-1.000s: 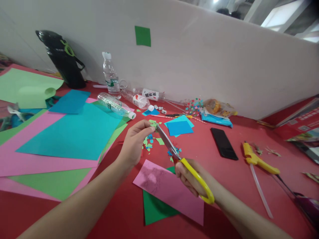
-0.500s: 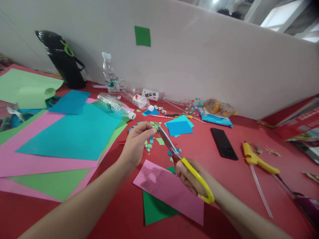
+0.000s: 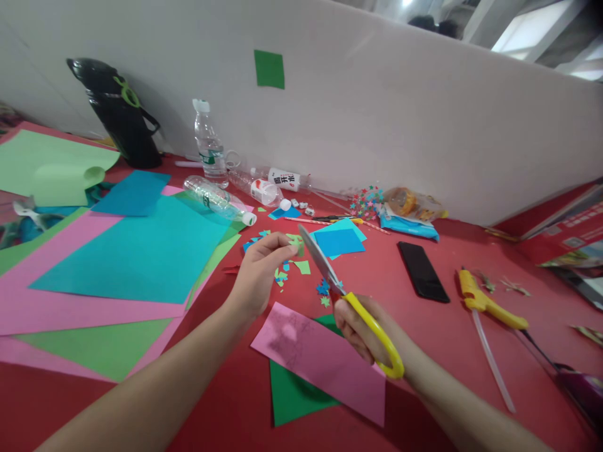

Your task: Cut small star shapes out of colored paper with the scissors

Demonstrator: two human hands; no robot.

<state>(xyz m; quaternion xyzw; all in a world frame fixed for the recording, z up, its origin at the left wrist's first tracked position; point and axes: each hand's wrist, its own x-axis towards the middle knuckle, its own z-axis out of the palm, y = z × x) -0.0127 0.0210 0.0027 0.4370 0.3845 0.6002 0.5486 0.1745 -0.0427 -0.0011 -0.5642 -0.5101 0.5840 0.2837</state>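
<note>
Left hand (image 3: pixel 257 273) pinched a small green paper piece (image 3: pixel 300 248); right hand (image 3: pixel 357 326) gripped yellow-handled scissors (image 3: pixel 351 302), blades just right of the piece.
Green piece sat at the tips of the left thumb and index finger, held above the surface (image 3: pixel 386 276); left grip narrow, 2 fingertips nearly meeting. Right hand was closed round the handles, blades slanting up and left, tip near the piece with a slim gap showing. Green scraps (image 3: pixel 302 267) lay below, between the 2 hands; blue stars (image 3: pixel 323 287) lay beneath the blades. Pink paper (image 3: pixel 325 370) overlapped dark green paper (image 3: pixel 296 395), nearer the wearer. Black phone (image 3: pixel 423 272) and yellow glue gun (image 3: pixel 494 311) lay right of the scissors, well apart from the piece.
</note>
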